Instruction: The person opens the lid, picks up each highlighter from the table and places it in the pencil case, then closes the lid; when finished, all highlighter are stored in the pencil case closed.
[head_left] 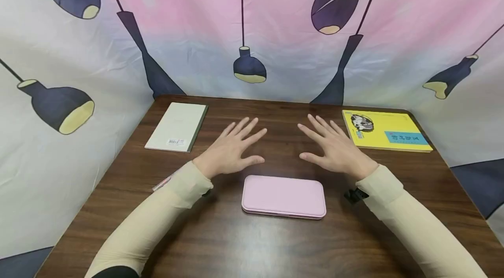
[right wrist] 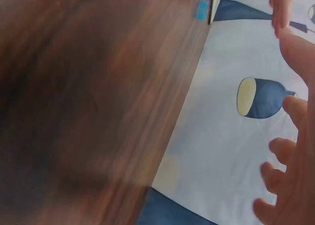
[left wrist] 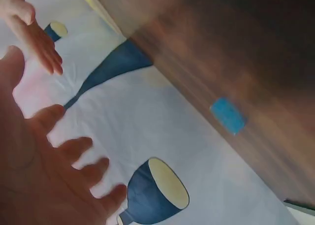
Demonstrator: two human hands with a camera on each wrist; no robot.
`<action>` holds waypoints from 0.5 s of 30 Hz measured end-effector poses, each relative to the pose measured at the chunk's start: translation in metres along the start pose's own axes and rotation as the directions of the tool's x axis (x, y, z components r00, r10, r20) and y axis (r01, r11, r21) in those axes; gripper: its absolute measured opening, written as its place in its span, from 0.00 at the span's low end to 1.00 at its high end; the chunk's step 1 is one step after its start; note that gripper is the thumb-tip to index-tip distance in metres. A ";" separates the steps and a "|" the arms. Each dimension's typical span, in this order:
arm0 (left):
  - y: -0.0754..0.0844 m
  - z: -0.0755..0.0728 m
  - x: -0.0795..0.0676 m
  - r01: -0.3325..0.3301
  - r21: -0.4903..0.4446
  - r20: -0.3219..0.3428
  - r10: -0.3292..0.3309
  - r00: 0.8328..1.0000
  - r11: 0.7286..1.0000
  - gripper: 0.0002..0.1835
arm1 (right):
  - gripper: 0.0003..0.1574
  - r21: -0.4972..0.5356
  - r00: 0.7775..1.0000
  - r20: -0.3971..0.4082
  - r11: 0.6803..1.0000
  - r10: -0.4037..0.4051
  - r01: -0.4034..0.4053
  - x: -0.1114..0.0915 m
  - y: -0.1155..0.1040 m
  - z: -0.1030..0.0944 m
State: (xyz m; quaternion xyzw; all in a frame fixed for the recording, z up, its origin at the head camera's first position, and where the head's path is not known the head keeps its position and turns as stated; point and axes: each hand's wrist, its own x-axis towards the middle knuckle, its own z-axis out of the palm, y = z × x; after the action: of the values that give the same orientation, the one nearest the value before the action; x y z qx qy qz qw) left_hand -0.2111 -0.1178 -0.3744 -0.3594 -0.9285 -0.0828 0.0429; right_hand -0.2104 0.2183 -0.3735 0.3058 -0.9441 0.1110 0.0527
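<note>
Both hands are held over the table with fingers spread and holding nothing. The left hand (head_left: 232, 149) is beyond the left end of a closed pink flat case (head_left: 283, 197), nearest to a pale notebook (head_left: 177, 127). The right hand (head_left: 334, 144) is beyond the case's right end, next to a yellow book (head_left: 387, 131). In the left wrist view a small blue block (left wrist: 228, 115) lies near the table's back edge; in the head view it cannot be seen. A slim pen-like thing (head_left: 161, 183) is partly hidden under the left sleeve.
The brown wooden table (head_left: 252, 243) meets a fabric backdrop (head_left: 208, 59) printed with dark lamps along its back and sides. Each wrist bears a camera; the right one's dark mount (head_left: 355, 196) shows below the cuff.
</note>
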 end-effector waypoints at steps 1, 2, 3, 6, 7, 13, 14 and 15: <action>0.002 0.002 -0.004 -0.016 -0.009 0.011 0.016 1.000 1.000 0.43 | 0.52 0.023 1.000 0.015 1.000 -0.002 0.002 -0.003 -0.003 0.002; 0.005 0.004 -0.008 -0.031 -0.018 0.024 0.032 0.999 0.999 0.42 | 0.52 0.044 0.999 0.034 0.999 -0.008 0.006 -0.006 -0.007 0.003; 0.008 0.006 -0.013 -0.045 -0.019 0.038 0.046 0.998 0.999 0.42 | 0.52 0.064 0.999 0.050 0.998 -0.016 0.013 -0.010 -0.011 0.005; 0.020 0.007 -0.029 -0.081 -0.020 0.080 0.082 0.993 0.997 0.43 | 0.50 0.118 0.993 0.102 0.992 -0.058 0.046 -0.021 -0.026 0.010; 0.025 0.007 -0.034 -0.093 -0.023 0.088 0.095 0.992 0.995 0.43 | 0.49 0.127 0.989 0.124 0.990 -0.075 0.059 -0.025 -0.032 0.012; 0.048 0.007 -0.053 -0.034 -0.068 0.208 0.047 0.977 0.997 0.47 | 0.47 0.113 0.964 0.205 0.982 -0.171 0.151 -0.043 -0.060 0.020; 0.051 0.009 -0.055 -0.012 -0.069 0.237 0.028 0.971 0.998 0.49 | 0.48 0.103 0.962 0.209 0.982 -0.176 0.158 -0.045 -0.064 0.022; 0.053 0.011 -0.055 0.005 -0.074 0.258 0.015 0.966 0.997 0.50 | 0.49 0.090 0.961 0.211 0.982 -0.180 0.164 -0.046 -0.066 0.023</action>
State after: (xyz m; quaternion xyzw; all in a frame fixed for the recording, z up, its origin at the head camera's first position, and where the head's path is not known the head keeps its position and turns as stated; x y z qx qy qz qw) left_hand -0.1350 -0.1140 -0.3869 -0.3708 -0.9216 -0.0695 -0.0917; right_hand -0.1350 0.1865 -0.3921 0.3987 -0.9095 0.1055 -0.0527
